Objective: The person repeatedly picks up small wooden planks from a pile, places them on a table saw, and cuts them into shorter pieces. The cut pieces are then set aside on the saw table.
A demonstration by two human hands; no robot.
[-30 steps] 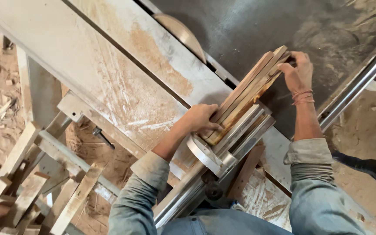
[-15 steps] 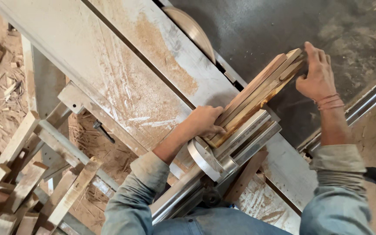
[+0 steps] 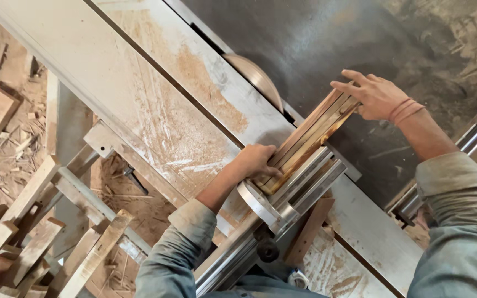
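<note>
A bundle of thin wooden strips lies on a table saw, pressed against a metal fence. My left hand grips the near end of the strips. My right hand rests on the far end with fingers spread over it. The round saw blade rises from the table slot just beyond the strips.
The pale sliding table is dusted with sawdust. The dark cast table lies to the right, edged by a round rail. Several offcut wood pieces are piled on the floor at the left.
The strips have slid forward along the fence toward the blade. My right hand moved from the tip onto the side of the far end, fingers spread.
</note>
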